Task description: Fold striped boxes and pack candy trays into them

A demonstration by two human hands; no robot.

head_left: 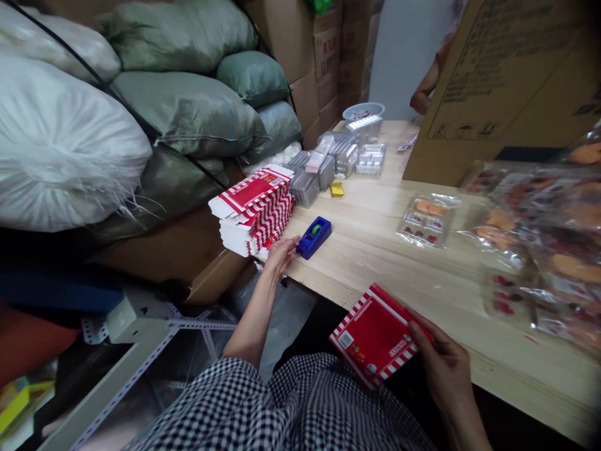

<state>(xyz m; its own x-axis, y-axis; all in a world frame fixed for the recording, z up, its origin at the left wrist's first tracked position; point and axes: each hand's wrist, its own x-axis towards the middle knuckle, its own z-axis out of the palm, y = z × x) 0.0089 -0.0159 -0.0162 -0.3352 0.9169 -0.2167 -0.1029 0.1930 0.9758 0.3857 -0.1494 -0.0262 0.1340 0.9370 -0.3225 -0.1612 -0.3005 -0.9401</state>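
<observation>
My left hand is at the table's front edge, its fingertips against the near end of a blue tape dispenser with a green roll in it. Whether those fingers grip the dispenser is hard to tell. In my right hand is a flat red box with striped white edges, pinched at its right side between thumb and fingers, over the front edge. Just beyond my left hand lies a tall stack of similar red and white boxes.
Clear plastic trays and a tub stand farther back beside a yellow packet. Bagged items pile up on the table at right, near a large carton. Sacks line the left. Another person's arm shows behind.
</observation>
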